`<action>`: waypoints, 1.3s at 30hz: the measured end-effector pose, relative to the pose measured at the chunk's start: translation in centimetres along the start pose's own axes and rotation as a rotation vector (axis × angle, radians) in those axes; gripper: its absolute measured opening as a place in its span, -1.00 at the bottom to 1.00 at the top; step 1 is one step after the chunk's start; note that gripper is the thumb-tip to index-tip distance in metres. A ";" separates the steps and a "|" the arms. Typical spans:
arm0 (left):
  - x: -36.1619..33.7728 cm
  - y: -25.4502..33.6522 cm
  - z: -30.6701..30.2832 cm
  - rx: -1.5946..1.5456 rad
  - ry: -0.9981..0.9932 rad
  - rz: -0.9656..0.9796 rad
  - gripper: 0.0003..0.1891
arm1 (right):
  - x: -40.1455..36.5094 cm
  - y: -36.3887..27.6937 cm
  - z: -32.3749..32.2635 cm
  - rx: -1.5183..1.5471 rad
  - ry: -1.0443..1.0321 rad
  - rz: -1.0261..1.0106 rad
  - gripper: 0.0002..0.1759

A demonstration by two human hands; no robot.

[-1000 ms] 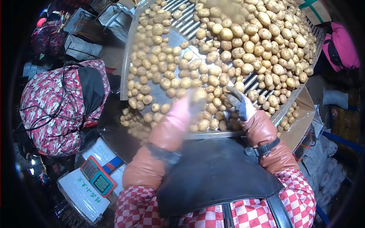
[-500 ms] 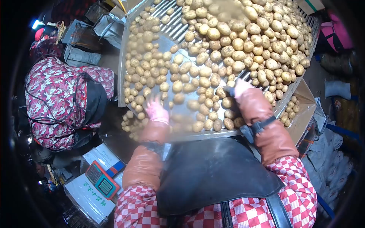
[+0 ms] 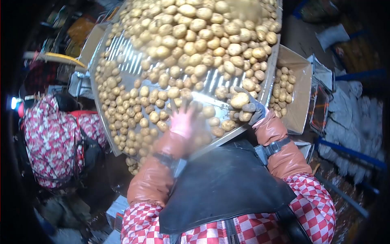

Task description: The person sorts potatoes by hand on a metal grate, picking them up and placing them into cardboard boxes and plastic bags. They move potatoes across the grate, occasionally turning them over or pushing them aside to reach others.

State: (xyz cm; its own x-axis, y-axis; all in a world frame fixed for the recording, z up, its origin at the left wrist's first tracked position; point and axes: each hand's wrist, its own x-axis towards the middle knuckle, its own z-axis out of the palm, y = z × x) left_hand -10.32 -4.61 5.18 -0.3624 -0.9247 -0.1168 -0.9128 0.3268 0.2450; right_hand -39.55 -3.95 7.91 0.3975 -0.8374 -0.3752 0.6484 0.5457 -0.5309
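Observation:
Many potatoes point(image 3: 191, 44) lie heaped on a metal sorting table point(image 3: 224, 106) with slatted bars. My left hand point(image 3: 183, 118), in a pink glove, is over the lower middle of the table, fingers spread among potatoes and slightly blurred. Near the table's right front corner, my right hand point(image 3: 256, 107), in a grey and pink glove, curls round a large potato point(image 3: 239, 100). A smaller potato point(image 3: 245, 116) touches the glove just below it.
A cardboard box point(image 3: 298, 93) holding potatoes stands against the table's right side. At the left a person in a patterned jacket point(image 3: 53, 142) bends over. Grey sacks point(image 3: 349, 118) are piled at the right, beside a blue bar point(image 3: 353, 153).
The view has turned, so the table appears rotated and shifted left. My left hand has moved inward over the table. My right hand has turned, and a large potato now shows in it.

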 end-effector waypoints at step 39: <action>0.5 -11.2 3.0 0.149 0.237 -0.190 -0.77 | -3.2 0.4 -2.1 -0.947 0.617 -0.198 -0.69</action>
State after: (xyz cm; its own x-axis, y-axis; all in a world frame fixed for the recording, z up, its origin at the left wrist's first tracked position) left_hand -0.85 -8.13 -0.49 -0.1453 -0.9858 0.0840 -0.9837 0.1531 0.0944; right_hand -41.92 -0.96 7.33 -0.2127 -0.8954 -0.3911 -0.1890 0.4304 -0.8826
